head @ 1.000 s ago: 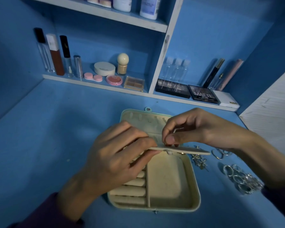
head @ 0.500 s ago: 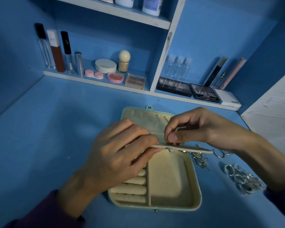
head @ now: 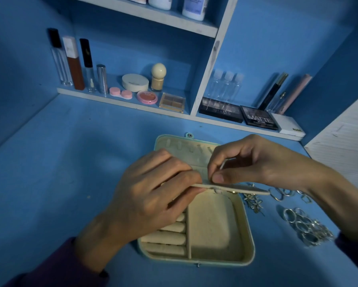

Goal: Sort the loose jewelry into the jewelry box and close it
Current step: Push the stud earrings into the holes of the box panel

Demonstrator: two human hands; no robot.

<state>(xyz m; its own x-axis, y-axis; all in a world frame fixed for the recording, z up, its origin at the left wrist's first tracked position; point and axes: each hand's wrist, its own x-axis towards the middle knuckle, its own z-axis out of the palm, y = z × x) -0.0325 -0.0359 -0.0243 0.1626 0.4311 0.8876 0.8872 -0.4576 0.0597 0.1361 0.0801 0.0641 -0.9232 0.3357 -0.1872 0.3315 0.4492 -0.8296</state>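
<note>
The left hand [head: 153,195] pinches the insert panel's [head: 246,189] left end, seemingly steadying it level over the open jewelry box [head: 249,230] while the right hand [head: 254,162] pinches its middle, probably seating something tiny, with loose rings [head: 306,226] waiting right.

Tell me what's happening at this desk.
A person is working over an open jewelry box on a blue desk. The left hand grips one end of a flat beige panel held above the box, and the right hand pinches at it near the middle. The large compartment looks empty. Rings and earrings lie loose on the desk to the right, not yet sorted.
</note>
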